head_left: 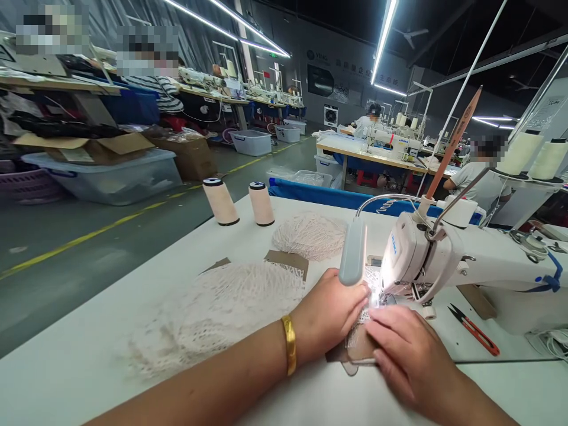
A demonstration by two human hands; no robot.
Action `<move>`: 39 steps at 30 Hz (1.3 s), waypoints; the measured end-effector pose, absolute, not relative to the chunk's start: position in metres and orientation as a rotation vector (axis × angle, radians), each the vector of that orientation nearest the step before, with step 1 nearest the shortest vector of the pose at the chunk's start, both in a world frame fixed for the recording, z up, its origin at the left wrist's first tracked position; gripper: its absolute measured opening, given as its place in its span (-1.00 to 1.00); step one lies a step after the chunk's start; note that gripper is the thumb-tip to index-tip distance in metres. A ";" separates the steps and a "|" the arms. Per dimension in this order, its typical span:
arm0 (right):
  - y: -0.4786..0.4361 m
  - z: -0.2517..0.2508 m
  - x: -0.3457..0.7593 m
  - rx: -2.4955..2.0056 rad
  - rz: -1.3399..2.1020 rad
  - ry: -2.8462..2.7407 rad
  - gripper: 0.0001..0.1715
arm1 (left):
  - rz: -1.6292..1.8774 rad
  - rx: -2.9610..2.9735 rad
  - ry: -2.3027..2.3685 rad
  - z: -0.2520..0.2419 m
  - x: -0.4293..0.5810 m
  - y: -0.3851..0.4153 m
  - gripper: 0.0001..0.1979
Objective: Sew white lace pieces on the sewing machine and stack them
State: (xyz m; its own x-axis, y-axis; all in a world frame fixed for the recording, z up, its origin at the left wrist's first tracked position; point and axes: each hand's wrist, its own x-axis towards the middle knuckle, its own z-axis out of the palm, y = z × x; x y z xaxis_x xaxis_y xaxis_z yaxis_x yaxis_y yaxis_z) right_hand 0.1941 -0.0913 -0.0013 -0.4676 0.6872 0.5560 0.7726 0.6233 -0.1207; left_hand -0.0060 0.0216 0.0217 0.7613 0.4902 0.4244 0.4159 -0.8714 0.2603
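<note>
White lace fabric (362, 318) lies under the needle area of a white sewing machine (402, 251), lit by a lamp (353, 251). My left hand (331, 307), with a gold bracelet (289, 345) at its wrist, is closed on the lace left of the needle. Close in front of the needle, my right hand (406, 349) bends its fingers onto the lace's right edge, thumb lower down. A brown piece (361, 343) shows beneath the lace between my hands. Left of the hands spreads a larger heap of white lace (222, 307); another lace bundle (310, 235) sits behind.
Two thread cones (220, 202) stand at the table's far edge. Red-handled thread snips (474, 331) lie right of the machine. A brown pencil (455, 142) sticks up above the machine head. Other people sit at sewing tables beyond; plastic bins (106, 174) stand on the floor.
</note>
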 end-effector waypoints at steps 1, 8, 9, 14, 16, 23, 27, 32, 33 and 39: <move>-0.092 0.000 0.193 -1.097 -0.162 -2.325 -0.61 | 0.706 2.808 0.763 0.024 -0.007 0.022 -0.72; -0.091 0.004 0.236 -1.519 -0.573 -2.087 -0.56 | 0.648 2.739 0.611 0.037 -0.014 0.014 -0.73; -0.092 0.006 0.240 -1.518 -0.597 -2.052 -0.55 | 0.705 2.750 0.559 0.036 -0.013 0.014 -0.77; -0.098 0.011 0.223 -1.273 -0.173 -2.288 -0.80 | 0.811 2.851 0.455 0.019 -0.009 0.017 -0.75; -0.097 0.011 0.219 -1.260 -0.107 -2.361 -0.72 | 0.796 2.880 0.478 0.013 -0.008 0.015 -0.76; -0.093 0.007 0.235 -1.366 -0.329 -2.225 -0.62 | 0.759 2.839 0.369 0.010 0.003 -0.004 -0.81; -0.097 0.006 0.222 -1.224 -0.123 -2.356 -0.63 | 0.800 2.840 0.301 0.007 0.002 -0.005 -0.78; -0.098 0.005 0.218 -1.241 -0.087 -2.363 -0.63 | 0.803 2.862 0.308 0.004 -0.001 -0.003 -0.76; -0.099 0.005 0.219 -1.242 -0.090 -2.355 -0.63 | 0.799 2.871 0.315 0.004 -0.001 -0.003 -0.77; -0.098 0.005 0.219 -1.257 -0.104 -2.339 -0.61 | 0.765 2.888 0.341 0.006 0.000 -0.003 -0.77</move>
State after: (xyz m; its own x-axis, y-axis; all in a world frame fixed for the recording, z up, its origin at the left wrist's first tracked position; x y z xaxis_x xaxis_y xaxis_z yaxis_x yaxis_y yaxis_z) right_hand 0.2192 -0.0981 0.0045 -0.4630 0.7666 0.4448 0.8031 0.5752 -0.1554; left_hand -0.0003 -0.0033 0.0061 0.8455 0.2510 0.4713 0.1826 -0.9653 0.1865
